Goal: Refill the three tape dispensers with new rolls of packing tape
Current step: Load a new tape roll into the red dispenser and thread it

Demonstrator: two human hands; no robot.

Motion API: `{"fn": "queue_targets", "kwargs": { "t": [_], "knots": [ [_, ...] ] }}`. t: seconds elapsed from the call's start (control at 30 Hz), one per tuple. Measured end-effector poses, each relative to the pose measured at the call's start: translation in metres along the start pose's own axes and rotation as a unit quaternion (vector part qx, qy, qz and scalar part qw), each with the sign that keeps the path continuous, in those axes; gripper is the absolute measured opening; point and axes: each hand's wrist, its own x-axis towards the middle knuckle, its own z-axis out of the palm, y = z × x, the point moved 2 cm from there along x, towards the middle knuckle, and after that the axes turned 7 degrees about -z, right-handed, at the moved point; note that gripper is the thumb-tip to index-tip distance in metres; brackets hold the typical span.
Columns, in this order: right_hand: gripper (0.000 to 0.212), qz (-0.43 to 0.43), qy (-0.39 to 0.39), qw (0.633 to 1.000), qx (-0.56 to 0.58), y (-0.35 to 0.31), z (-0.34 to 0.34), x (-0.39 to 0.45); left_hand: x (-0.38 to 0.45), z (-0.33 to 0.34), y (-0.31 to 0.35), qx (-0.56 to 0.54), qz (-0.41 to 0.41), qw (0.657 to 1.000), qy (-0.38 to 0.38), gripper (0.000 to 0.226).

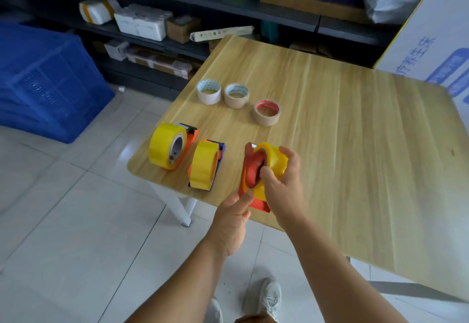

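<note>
I am looking down at a table (330, 124). Three tape dispensers are sitting in a row near its front left edge. The left dispenser (189, 136) and the middle dispenser (219, 155) are each carrying a roll, and they are sitting just beside each other. The right dispenser (250, 170) is standing a bit apart from them. My left hand (234, 214) is holding it from the front, and my right hand (284, 183) is holding a new roll (272, 161) against its right side. Behind the dispensers, three used cores (236, 95) are lying flat in a row. A crate (48, 84) is sitting on the floor to the left of the table. Shelves (228, 0) are standing behind everything.
</note>
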Motion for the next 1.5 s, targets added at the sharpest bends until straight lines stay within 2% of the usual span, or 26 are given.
{"fn": "queue_targets", "kwargs": {
  "t": [0.2, 0.3, 0.5, 0.7, 0.9, 0.97, 1.07, 1.17, 1.23, 1.3, 1.4, 1.5],
  "knots": [
    [0.051, -0.005, -0.01, 1.0, -0.001, 0.005, 0.016, 0.005, 0.003, -0.003, -0.006, -0.045, 0.003, 0.999, 0.03, 0.063],
    [0.053, 0.013, -0.023, 1.0, 0.005, 0.011, 0.024, 0.006, 0.004, 0.001, -0.004, -0.044, -0.007, 0.998, 0.035, 0.063],
    [0.056, 0.039, -0.042, 0.998, 0.033, 0.018, 0.03, 0.013, 0.014, -0.001, -0.004, -0.076, -0.027, 0.991, 0.106, 0.063],
    [0.057, 0.042, -0.065, 0.996, 0.046, 0.024, 0.031, 0.019, 0.022, -0.006, -0.003, -0.081, -0.037, 0.989, 0.12, 0.09],
    [0.058, 0.062, -0.09, 0.993, 0.051, 0.038, 0.028, 0.016, 0.025, -0.02, -0.018, -0.077, -0.079, 0.986, 0.125, 0.075],
    [0.058, 0.073, -0.097, 0.99, 0.064, 0.041, 0.026, 0.016, 0.025, -0.022, -0.022, -0.05, -0.09, 0.983, 0.154, 0.073],
    [0.058, 0.093, -0.112, 0.984, 0.105, 0.045, 0.024, 0.017, 0.021, -0.021, -0.02, 0.031, -0.106, 0.964, 0.24, 0.062],
    [0.06, 0.103, -0.122, 0.979, 0.13, 0.048, 0.025, 0.017, 0.017, -0.02, -0.01, 0.146, -0.045, 0.935, 0.319, 0.062],
    [0.061, 0.101, -0.122, 0.978, 0.133, 0.051, 0.024, 0.017, 0.019, -0.015, 0.002, 0.254, 0.03, 0.915, 0.313, 0.05],
    [0.06, 0.106, -0.12, 0.978, 0.13, 0.052, 0.024, 0.017, 0.02, -0.008, 0.01, 0.323, 0.078, 0.904, 0.269, 0.037],
    [0.048, 0.1, -0.1, 0.986, 0.091, 0.047, 0.022, 0.017, 0.017, -0.005, 0.015, 0.337, 0.087, 0.902, 0.254, 0.031],
    [0.039, 0.1, -0.029, 0.992, 0.064, 0.042, 0.019, 0.025, 0.018, -0.007, 0.016, 0.354, 0.083, 0.898, 0.249, 0.026]
  ]
}}
